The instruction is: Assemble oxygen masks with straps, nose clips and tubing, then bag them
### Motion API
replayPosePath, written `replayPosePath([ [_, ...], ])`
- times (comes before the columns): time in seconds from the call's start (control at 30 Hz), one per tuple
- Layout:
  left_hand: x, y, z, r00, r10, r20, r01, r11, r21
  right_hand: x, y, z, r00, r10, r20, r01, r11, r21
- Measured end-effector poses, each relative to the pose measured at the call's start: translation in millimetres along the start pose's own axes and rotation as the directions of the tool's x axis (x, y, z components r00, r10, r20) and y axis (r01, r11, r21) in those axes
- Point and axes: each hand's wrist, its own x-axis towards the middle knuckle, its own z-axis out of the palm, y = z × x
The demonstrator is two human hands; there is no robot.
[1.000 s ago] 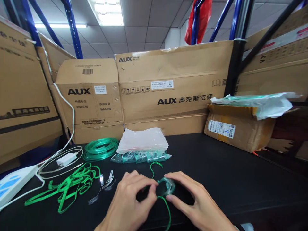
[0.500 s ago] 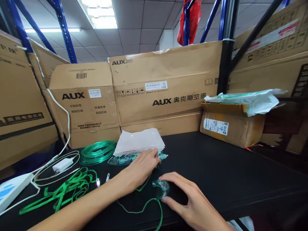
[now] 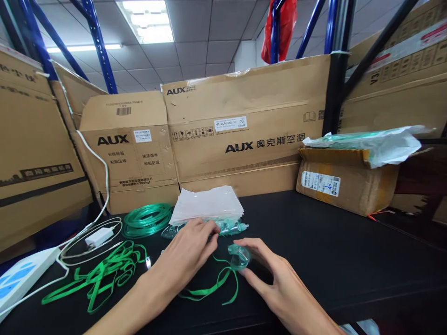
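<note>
Right grip (image 3: 270,270) pinches translucent green piece (image 3: 239,258), six o'clock; left grip (image 3: 193,244), state cannot be told. Three o'clock: carton (image 3: 358,190) topped by plastic bag (image 3: 394,148), green contents.

Reads "AUX" on the narrower carton (image 3: 127,163), with "分练标签", "快递面单" and "300kgf" lower down. Reads "AUX" twice on the wide carton (image 3: 265,116), once beside "奥克斯空调", plus "25" on its white label (image 3: 230,124). Shows "V3" on the right-hand carton (image 3: 394,109).

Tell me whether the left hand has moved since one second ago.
Yes: the left hand has moved forward, nearer the stack of white sheets, which stays in place on the black table.
</note>
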Motion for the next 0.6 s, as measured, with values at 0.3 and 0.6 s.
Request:
replayPosePath([
  [0.3,-38.3,13.5,24.0,0.955,-0.085,-0.283,0.017,0.973,-0.232,3.9,9.0,12.8,0.998,-0.028,-0.054,0.033,0.995,0.089],
  [0.6,-49.2,22.7,31.1,0.927,-0.190,-0.324,0.086,0.947,-0.309,-1.3,2.3,12.0,0.992,-0.128,0.001,0.128,0.991,-0.030],
])
